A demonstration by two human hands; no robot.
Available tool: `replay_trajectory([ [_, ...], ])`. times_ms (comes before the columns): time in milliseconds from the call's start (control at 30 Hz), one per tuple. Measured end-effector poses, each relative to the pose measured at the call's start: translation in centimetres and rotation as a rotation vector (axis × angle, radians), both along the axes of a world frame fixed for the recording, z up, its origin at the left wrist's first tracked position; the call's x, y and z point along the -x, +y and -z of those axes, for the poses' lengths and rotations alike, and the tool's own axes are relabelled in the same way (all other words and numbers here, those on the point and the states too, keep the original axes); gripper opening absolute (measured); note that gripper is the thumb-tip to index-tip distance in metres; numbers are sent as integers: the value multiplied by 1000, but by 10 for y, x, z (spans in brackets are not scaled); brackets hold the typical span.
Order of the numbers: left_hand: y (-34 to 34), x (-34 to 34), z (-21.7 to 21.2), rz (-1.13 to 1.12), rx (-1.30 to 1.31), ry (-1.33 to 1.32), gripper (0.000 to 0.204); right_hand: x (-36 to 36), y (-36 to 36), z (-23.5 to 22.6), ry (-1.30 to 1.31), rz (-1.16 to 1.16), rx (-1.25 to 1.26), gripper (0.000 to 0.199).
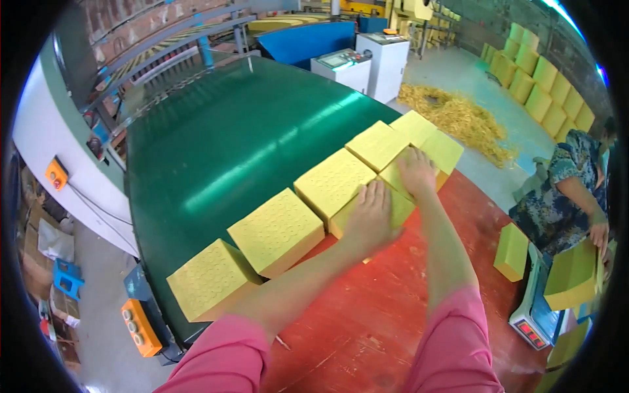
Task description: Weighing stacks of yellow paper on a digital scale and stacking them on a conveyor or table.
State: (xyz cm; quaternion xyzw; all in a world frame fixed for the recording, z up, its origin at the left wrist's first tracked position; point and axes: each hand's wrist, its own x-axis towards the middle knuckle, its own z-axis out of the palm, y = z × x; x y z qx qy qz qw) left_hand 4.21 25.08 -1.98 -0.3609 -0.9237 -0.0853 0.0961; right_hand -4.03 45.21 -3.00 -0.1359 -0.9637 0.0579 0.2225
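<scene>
Blocks of stacked yellow paper with a pressed pattern stand in a row from the near left to the far right. My left hand lies on the top of one yellow paper stack, its fingers stretched out and its thumb held apart. Farther along the row, my right hand rests with extended fingers on the same or an adjoining stack; the hands hide the join. Left of my hands, a larger yellow stack and another yellow stack sit at the edge of the green belt.
My forearms pass over a red tabletop. At the right, a co-worker handles yellow paper beside a digital scale and a yellow block. An orange button box hangs at the near left. Yellow scraps heap on the floor beyond.
</scene>
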Motion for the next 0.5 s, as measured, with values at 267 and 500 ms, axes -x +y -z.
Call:
replay_trajectory([
  [267,-22,-106,-4,25,-6,-81,96,-100,-14,9,-152,-5,24,61],
  [500,-61,-266,-12,16,18,-87,97,-262,-57,5,-108,-22,49,61],
])
